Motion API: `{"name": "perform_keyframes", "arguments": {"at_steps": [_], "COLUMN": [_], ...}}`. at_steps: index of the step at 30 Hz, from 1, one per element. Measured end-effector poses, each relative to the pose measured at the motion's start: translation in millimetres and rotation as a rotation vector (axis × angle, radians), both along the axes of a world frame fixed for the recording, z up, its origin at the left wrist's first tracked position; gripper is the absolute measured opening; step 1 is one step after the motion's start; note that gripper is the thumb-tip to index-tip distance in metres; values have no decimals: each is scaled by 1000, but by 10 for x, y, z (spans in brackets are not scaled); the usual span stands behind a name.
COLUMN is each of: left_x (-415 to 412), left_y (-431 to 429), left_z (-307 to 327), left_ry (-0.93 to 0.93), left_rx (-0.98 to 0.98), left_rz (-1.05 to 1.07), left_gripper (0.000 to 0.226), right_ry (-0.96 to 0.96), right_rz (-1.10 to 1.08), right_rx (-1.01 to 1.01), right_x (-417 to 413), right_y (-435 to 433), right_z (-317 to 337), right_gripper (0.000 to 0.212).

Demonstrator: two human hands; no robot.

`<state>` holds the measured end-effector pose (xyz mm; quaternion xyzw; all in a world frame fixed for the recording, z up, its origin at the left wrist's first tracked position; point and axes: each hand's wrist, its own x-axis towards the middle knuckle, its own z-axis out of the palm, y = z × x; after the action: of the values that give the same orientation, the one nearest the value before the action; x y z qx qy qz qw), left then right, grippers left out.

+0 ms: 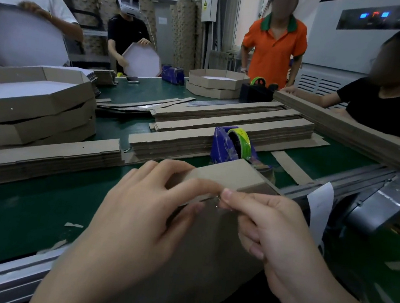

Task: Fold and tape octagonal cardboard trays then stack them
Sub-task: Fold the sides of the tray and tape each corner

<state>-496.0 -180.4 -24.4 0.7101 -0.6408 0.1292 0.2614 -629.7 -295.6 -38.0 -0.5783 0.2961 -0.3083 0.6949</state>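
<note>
A brown cardboard tray point(226, 174) stands tilted against me at the table's near edge, its underside toward the camera. My left hand point(146, 207) grips its folded rim, fingers curled over the top. My right hand point(267, 232) pinches a small piece of clear tape at the rim seam, thumb and forefinger meeting just beside my left fingertips. A purple tape dispenser point(225, 144) with a green-yellow roll sits right behind the tray. Finished octagonal trays point(36, 103) are stacked at the left.
Long piles of flat cardboard strips point(222, 126) cross the green table point(23, 210). Another tray stack point(215, 82) and a black dispenser point(256, 90) stand at the far side. Several people work around the table. A metal machine frame point(384, 201) borders the right.
</note>
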Motion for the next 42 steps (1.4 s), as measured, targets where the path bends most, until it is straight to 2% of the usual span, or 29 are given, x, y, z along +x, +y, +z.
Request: {"name": "perform_keyframes", "arguments": {"at_steps": [3,7,14,17,22,25,28,31,34,36,39,42], "left_x": [7,-3,-196,-162,-106,-120,-97,-74,-87,-94,-81,-65], "left_y": [22,-1,-168,-173,-153,-165,-155,-124,-105,-82,-29,40], "left_z": [43,113,158,88,28,2,0,-4,-4,-3,-7,-2], "left_ry": [34,210,240,260,167,67,55,72,67,25,-36,-70], "left_rx": [62,51,-141,-190,-275,-300,-296,-286,-255,-213,-108,-6], "left_rz": [36,62,354,335,241,232,232,235,219,226,251,275], "left_gripper": [37,35,31,34,31,24,19,19,16,16,27,47], "right_ry": [13,18,71,97,189,226,324,271,15,-91,134,283], "right_rz": [23,52,156,176,317,335,359,205,-96,-253,-250,-97], "right_rx": [-28,-68,-174,-140,-198,-252,-281,-350,-529,-675,-887,-849], "right_x": [4,9,12,-1,-51,-64,-55,-59,-78,-70,-4,37], "right_y": [6,0,28,3,-107,-166,-169,-206,-312,-413,-576,-610], "right_z": [14,16,4,23,83,122,83,3,-53,-78,-118,-170], "right_gripper": [25,27,36,31,27,28,28,29,34,23,15,35]}}
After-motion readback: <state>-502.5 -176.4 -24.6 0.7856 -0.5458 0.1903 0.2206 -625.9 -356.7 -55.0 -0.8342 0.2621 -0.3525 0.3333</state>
